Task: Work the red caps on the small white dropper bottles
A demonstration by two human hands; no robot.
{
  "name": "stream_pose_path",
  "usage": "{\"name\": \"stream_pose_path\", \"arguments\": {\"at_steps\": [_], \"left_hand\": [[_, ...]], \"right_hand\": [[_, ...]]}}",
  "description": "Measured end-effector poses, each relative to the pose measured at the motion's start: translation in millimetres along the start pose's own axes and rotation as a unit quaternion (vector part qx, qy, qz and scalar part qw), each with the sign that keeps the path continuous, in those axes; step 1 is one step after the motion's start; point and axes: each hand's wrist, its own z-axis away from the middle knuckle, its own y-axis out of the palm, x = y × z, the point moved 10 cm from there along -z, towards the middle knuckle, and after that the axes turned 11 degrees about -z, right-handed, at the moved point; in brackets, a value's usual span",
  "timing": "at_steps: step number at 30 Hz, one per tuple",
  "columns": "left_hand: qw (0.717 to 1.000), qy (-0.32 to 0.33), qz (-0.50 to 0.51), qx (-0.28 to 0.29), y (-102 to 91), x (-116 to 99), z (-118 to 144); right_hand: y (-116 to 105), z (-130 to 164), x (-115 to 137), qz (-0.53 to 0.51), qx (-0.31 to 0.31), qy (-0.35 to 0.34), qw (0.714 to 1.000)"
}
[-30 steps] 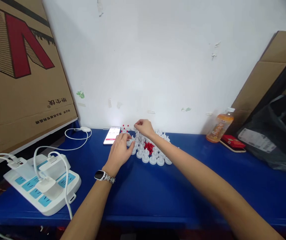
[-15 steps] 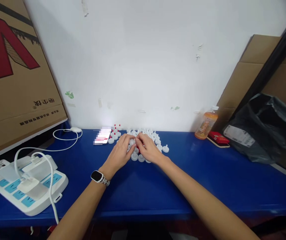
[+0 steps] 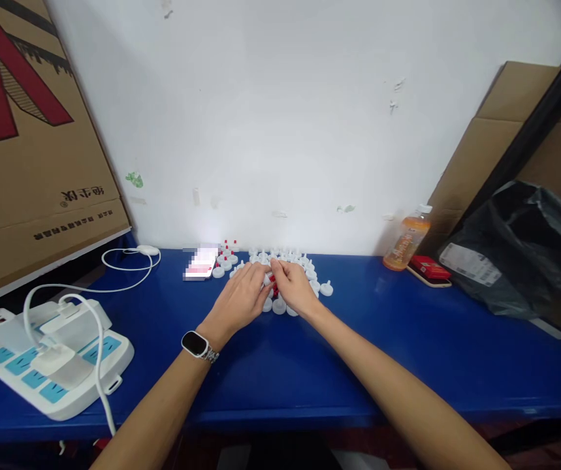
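Note:
Both hands meet over a heap of white nozzle caps (image 3: 279,305), round with a thin spout, on the blue table. My left hand (image 3: 241,297) is closed, with a white cap (image 3: 267,279) partly showing between thumb and fingers. Close against it, my right hand (image 3: 296,286) has thumb and fingers pinched together at that cap's spout; what it pinches is hidden. Small red tips (image 3: 274,284) lie under and between the hands. Left of the heap stand several white caps with red tips on their spouts (image 3: 224,260).
A lit phone (image 3: 200,263) lies left of the caps. A white power strip (image 3: 59,405) with plugs and cables takes up the left side. To the right are an orange drink bottle (image 3: 406,241), a red box (image 3: 428,268) on a phone, and a dark plastic bag (image 3: 496,248).
The view has shifted slightly. My left fingers and thumb have drawn closer around the white cap, and the right hand has turned a little, staying against the left.

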Motion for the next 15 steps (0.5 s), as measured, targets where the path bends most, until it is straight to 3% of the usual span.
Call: {"name": "stream_pose_path", "arguments": {"at_steps": [3,5,8,12,14,15], "left_hand": [[0.993,-0.051,0.107,0.026,5.8,10.2,0.8],[0.961,-0.114,0.244,0.066,19.3,18.9,3.0],[0.862,-0.172,0.468,0.089,33.4,21.1,3.3],[0.692,-0.196,0.689,0.09,32.1,20.4,0.8],[0.647,-0.207,0.731,0.06,25.5,30.1,1.6],[0.648,-0.214,0.73,0.043,23.2,36.6,3.0]], "right_hand": [[-0.4,-2.0,-7.8,0.002,-0.008,0.027,1.0],[1.6,-2.0,-7.8,0.003,-0.001,0.029,1.0],[5.8,-1.5,1.1,0.0,0.017,0.003,1.0],[-3.1,-4.6,14.1,-0.026,0.012,-0.034,0.999],[-18.7,-7.6,13.8,-0.032,-0.022,-0.039,0.998],[-25.3,-8.9,12.4,-0.022,-0.033,-0.043,0.998]]}}
